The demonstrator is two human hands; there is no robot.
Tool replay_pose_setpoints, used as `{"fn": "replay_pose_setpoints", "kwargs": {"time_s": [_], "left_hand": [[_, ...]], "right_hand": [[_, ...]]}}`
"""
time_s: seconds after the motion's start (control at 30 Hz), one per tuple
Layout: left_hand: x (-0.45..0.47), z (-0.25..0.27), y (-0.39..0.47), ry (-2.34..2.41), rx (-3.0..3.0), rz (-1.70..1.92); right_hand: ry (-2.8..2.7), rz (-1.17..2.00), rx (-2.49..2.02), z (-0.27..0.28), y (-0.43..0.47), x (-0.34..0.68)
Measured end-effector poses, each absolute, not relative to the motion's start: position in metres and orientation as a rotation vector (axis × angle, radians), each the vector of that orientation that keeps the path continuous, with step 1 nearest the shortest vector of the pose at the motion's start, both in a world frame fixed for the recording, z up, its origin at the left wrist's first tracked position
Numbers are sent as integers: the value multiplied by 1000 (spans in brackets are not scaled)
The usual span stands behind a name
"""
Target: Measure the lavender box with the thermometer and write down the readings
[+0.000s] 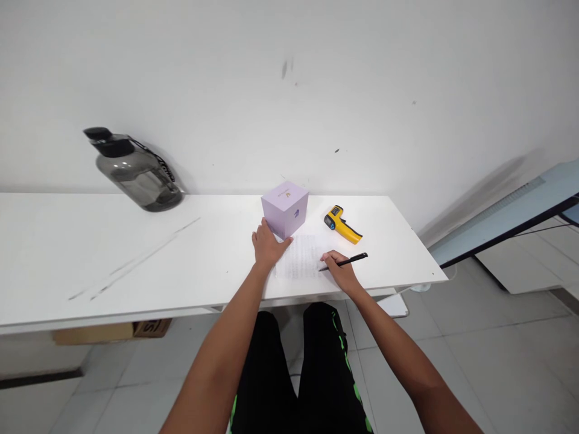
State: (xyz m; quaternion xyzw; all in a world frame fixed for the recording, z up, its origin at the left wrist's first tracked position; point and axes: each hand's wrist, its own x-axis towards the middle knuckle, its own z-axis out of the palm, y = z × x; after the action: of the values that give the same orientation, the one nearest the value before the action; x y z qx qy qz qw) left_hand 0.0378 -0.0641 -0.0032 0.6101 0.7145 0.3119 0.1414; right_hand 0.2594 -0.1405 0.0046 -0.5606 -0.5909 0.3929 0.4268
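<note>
A lavender box stands on the white table against the wall. My left hand rests at its near left corner, thumb spread away from the fingers. The thumb lies along the top of a printed paper sheet, and the fingers touch the side of the box. In my right hand is a black pen, pinched between thumb and fingers, its tip down on the right part of the sheet. A yellow and black infrared thermometer lies just beyond my right hand.
A grey see-through water bottle with a black cap stands at the left by the wall. The table ends at the right. Beyond that edge a large panel leans in. A cardboard box shows below the table.
</note>
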Motion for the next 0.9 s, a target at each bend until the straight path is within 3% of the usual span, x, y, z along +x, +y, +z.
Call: {"fn": "replay_pose_setpoints", "kwargs": {"time_s": [0.9], "left_hand": [[38, -3, -65, 2026, 1739, 916]], "right_hand": [[-1465, 1027, -1412, 2, -142, 260]]}}
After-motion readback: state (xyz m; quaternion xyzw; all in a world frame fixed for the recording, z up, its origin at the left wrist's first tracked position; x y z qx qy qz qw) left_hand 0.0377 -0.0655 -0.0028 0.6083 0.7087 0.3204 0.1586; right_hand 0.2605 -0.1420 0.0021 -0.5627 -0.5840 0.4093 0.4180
